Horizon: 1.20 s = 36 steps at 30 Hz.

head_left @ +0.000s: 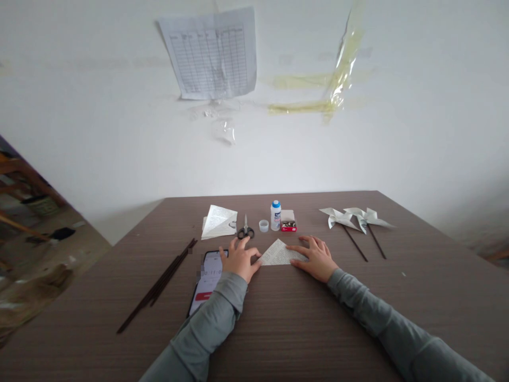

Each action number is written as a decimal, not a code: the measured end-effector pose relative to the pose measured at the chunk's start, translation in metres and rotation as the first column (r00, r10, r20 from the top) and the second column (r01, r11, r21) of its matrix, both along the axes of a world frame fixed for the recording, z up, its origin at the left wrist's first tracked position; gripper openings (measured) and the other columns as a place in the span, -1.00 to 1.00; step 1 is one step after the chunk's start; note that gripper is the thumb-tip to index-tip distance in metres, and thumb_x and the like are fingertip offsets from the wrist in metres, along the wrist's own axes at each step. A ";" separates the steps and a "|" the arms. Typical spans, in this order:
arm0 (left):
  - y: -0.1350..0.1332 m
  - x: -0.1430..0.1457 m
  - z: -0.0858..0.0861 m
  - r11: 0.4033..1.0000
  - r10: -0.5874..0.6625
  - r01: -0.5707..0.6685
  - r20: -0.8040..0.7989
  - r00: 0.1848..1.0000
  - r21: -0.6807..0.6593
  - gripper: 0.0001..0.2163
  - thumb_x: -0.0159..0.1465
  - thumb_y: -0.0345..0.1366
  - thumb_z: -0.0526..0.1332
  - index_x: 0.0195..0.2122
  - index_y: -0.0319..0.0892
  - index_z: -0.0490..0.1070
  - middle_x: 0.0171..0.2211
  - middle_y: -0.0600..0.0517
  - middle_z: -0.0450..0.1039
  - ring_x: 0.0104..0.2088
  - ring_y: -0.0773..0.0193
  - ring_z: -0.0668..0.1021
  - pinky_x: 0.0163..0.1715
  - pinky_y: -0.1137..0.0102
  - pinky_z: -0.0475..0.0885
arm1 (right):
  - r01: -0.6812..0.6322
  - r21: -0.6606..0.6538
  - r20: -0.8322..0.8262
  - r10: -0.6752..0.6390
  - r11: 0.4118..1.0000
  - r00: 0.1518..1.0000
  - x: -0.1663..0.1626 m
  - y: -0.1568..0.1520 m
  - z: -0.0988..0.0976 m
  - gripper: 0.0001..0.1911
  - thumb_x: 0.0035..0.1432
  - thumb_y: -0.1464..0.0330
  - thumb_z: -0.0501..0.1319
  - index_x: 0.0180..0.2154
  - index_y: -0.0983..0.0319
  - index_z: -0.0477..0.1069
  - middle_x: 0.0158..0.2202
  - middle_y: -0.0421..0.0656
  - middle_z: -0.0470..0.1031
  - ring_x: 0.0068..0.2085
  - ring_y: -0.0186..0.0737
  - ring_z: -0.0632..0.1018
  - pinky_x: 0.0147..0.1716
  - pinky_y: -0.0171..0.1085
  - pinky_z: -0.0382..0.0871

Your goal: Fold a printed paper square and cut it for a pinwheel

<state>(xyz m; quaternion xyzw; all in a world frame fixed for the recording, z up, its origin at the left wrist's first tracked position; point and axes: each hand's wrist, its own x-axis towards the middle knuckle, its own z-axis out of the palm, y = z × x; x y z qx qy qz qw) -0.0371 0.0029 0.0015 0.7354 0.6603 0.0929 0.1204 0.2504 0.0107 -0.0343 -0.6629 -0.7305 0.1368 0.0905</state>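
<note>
A printed sheet of paper, folded into a triangle [275,253], lies on the table between my hands with its peak pointing away from me. My left hand [239,260] pinches its left corner between thumb and index finger, the other fingers spread. Over the right side of the paper rests my right hand [316,258], fingers apart, with index finger and thumb on the sheet; that corner is partly hidden. A phone [210,273] with a lit screen lies partly under my left forearm. Black-handled scissors [245,231] lie just beyond my left hand.
More folded paper [218,222] lies at the back left. A small white cup [263,226], a blue-capped glue bottle [275,216] and a red box [288,226] of small metal pieces stand behind. Dark sticks [163,281] lie left; two paper pinwheels [338,217] lie right. A wall [278,159] borders the table.
</note>
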 end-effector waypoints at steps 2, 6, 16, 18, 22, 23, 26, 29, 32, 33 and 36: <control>0.000 -0.004 0.000 1.000 0.002 -0.002 -0.010 1.000 -0.007 -0.76 0.59 -0.24 0.57 0.17 0.26 0.95 0.83 0.03 0.45 0.87 -0.53 0.28 0.78 -0.79 0.10 | -0.002 -0.007 0.001 0.002 1.000 1.000 0.000 0.000 0.000 -0.42 0.62 -0.05 0.47 0.56 -0.40 0.73 0.78 -0.15 0.50 0.83 0.54 0.34 0.82 0.55 0.19; 0.000 -0.011 0.003 1.000 0.020 -0.021 -0.038 0.999 -0.017 -0.69 0.58 -0.24 0.58 0.24 0.35 0.93 0.84 0.09 0.44 0.87 -0.50 0.28 0.80 -0.73 0.12 | 0.007 -0.016 -0.001 -0.007 1.000 1.000 0.000 -0.001 0.001 -0.42 0.62 -0.04 0.47 0.56 -0.38 0.73 0.79 -0.14 0.49 0.84 0.53 0.33 0.84 0.52 0.18; 0.004 -0.015 0.005 0.999 0.034 -0.037 -0.086 0.996 -0.035 -0.57 0.58 -0.22 0.59 0.42 0.30 0.84 0.86 -0.01 0.41 0.88 -0.48 0.28 0.79 -0.71 0.16 | 0.005 0.006 -0.021 -0.005 1.000 1.000 0.003 0.000 -0.004 -0.42 0.59 -0.03 0.51 0.54 -0.39 0.75 0.78 -0.15 0.52 0.82 0.53 0.36 0.83 0.51 0.21; 0.003 -0.012 0.003 0.999 0.035 -0.036 -0.069 0.997 -0.021 -0.59 0.62 -0.22 0.54 0.44 0.31 0.84 0.82 -0.02 0.47 0.86 -0.46 0.32 0.79 -0.71 0.18 | -0.001 0.021 -0.026 0.002 1.000 1.000 0.004 0.000 -0.007 -0.42 0.59 -0.05 0.49 0.55 -0.39 0.75 0.76 -0.13 0.53 0.80 0.53 0.38 0.81 0.53 0.22; -0.001 0.001 -0.001 0.998 -0.018 0.020 -0.023 1.000 0.066 -0.62 0.72 -0.26 0.39 0.41 0.28 0.88 0.74 -0.04 0.59 0.80 -0.38 0.42 0.79 -0.66 0.23 | -0.018 0.063 -0.047 0.021 0.998 0.999 0.005 0.001 -0.012 -0.48 0.57 -0.03 0.51 0.46 -0.38 0.82 0.71 -0.12 0.59 0.77 0.53 0.42 0.78 0.54 0.28; -0.002 0.005 -0.002 0.996 -0.043 0.044 -0.014 0.999 0.078 -0.61 0.71 -0.27 0.39 0.41 0.28 0.88 0.72 -0.04 0.61 0.79 -0.37 0.43 0.79 -0.65 0.23 | -0.023 0.073 -0.050 0.027 0.997 0.998 0.005 0.002 -0.013 -0.50 0.56 -0.02 0.51 0.44 -0.37 0.84 0.70 -0.12 0.60 0.77 0.54 0.42 0.77 0.54 0.28; -0.006 0.017 -0.004 0.994 -0.091 0.091 -0.010 0.996 0.063 -0.63 0.67 -0.26 0.46 0.39 0.26 0.90 0.71 -0.07 0.63 0.77 -0.41 0.47 0.78 -0.64 0.28 | -0.036 0.087 -0.058 0.041 0.996 0.997 0.003 0.002 -0.014 -0.54 0.56 0.01 0.51 0.39 -0.34 0.87 0.68 -0.11 0.63 0.77 0.56 0.41 0.77 0.57 0.27; -0.009 0.027 -0.004 0.992 -0.115 0.115 -0.011 0.993 0.055 -0.70 0.64 -0.23 0.51 0.30 0.20 0.93 0.69 -0.08 0.65 0.77 -0.42 0.49 0.80 -0.63 0.27 | -0.033 0.089 -0.064 0.039 0.995 0.997 0.000 0.000 -0.012 -0.52 0.55 0.02 0.51 0.40 -0.32 0.87 0.68 -0.09 0.63 0.77 0.57 0.42 0.77 0.60 0.24; -0.011 0.035 -0.002 0.993 -0.106 0.108 -0.028 0.994 0.053 -0.73 0.64 -0.25 0.51 0.28 0.11 0.92 0.72 -0.11 0.61 0.79 -0.38 0.47 0.83 -0.58 0.25 | -0.018 0.084 -0.060 0.023 0.996 0.998 -0.006 -0.003 -0.009 -0.50 0.53 0.01 0.51 0.41 -0.31 0.85 0.68 -0.09 0.61 0.77 0.55 0.41 0.77 0.60 0.23; -0.012 0.038 0.000 0.994 -0.098 0.100 -0.034 0.995 0.046 -0.73 0.64 -0.25 0.51 0.29 0.08 0.91 0.73 -0.14 0.59 0.79 -0.39 0.46 0.83 -0.57 0.24 | -0.010 0.082 -0.055 0.015 0.997 0.998 -0.008 -0.004 -0.008 -0.50 0.53 0.00 0.51 0.42 -0.30 0.84 0.69 -0.09 0.60 0.78 0.54 0.41 0.78 0.60 0.22; -0.015 0.046 0.007 0.997 -0.074 0.075 -0.047 0.996 0.024 -0.74 0.66 -0.24 0.51 0.30 0.01 0.89 0.76 -0.19 0.55 0.81 -0.40 0.45 0.85 -0.54 0.23 | 0.012 0.075 -0.039 -0.010 0.997 0.999 -0.015 -0.007 -0.008 -0.47 0.54 -0.03 0.50 0.45 -0.28 0.80 0.71 -0.08 0.56 0.80 0.52 0.39 0.80 0.60 0.18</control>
